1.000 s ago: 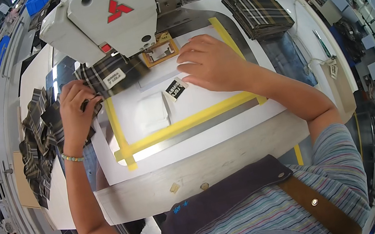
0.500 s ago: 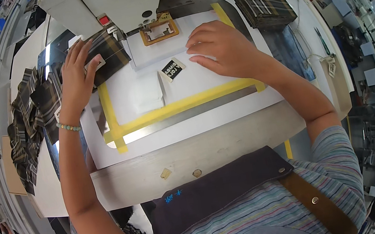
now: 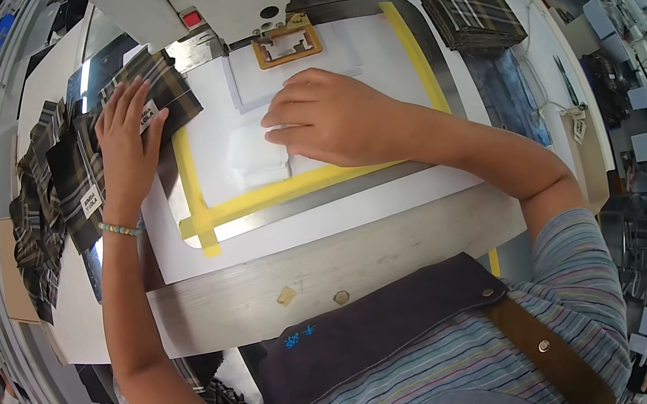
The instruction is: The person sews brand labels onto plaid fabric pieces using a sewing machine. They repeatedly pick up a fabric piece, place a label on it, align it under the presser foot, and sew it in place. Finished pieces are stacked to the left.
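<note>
My left hand (image 3: 125,146) lies with fingers stretched out on a dark plaid fabric piece (image 3: 177,98), at the left of the sewing machine's frame. A light label (image 3: 149,114) on that piece shows between thumb and forefinger. My right hand (image 3: 339,117) is over the white sheet, its curved fingertips at the right side of a small stack of white pieces (image 3: 258,162). A slim gap shows between its thumb and fingers. Under this hand, the place where the black label lay is hidden. Ahead stands the machine's orange-edged clamp frame (image 3: 287,46).
Behind the clamp rises the white sewing machine head (image 3: 240,0). Yellow tape (image 3: 295,185) borders the white sheet. Loose plaid pieces (image 3: 40,213) heap at the left; a neat plaid stack (image 3: 466,2) stands at the far right. Thread snips (image 3: 566,79) lie near the right edge.
My right hand has moved left, over the black label's place to the white stack. My left hand has drawn slightly left with the plaid piece, away from the clamp. The view has shifted a little.
</note>
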### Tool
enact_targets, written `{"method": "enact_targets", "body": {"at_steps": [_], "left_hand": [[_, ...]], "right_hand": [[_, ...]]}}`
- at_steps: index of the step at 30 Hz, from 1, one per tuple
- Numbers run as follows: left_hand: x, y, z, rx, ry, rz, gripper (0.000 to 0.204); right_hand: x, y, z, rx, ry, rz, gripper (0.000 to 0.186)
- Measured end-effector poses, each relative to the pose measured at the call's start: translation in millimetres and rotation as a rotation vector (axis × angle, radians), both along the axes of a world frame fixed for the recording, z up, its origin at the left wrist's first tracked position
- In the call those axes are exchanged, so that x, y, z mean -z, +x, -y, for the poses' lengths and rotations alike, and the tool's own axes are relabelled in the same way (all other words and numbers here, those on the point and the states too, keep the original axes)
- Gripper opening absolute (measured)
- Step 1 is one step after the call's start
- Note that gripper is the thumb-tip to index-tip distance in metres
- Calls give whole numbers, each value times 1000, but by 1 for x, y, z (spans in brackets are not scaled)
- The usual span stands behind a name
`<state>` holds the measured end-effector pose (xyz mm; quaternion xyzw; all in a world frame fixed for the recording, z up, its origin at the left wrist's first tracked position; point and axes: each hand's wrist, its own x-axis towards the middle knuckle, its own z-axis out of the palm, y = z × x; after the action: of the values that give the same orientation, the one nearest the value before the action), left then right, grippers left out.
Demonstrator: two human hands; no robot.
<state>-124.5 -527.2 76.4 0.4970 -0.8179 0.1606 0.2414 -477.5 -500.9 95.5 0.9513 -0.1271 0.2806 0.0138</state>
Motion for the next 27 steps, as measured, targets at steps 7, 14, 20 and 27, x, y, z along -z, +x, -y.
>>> {"method": "enact_targets", "body": {"at_steps": [7, 14, 20, 27], "left_hand": [[-35, -91, -7, 393, 349, -285, 24], [-2, -118, 8, 434, 676, -686, 23], [4, -104, 13, 521, 793, -1167, 43], [-1, -117, 1, 404, 914, -1156, 25]], "right_hand": [[6, 15, 1, -25, -215, -197, 21], [11, 8, -7, 73, 164, 82, 11], [-14, -6, 19, 378, 1004, 496, 22], [-6, -18, 31, 423, 1240, 493, 27]]}}
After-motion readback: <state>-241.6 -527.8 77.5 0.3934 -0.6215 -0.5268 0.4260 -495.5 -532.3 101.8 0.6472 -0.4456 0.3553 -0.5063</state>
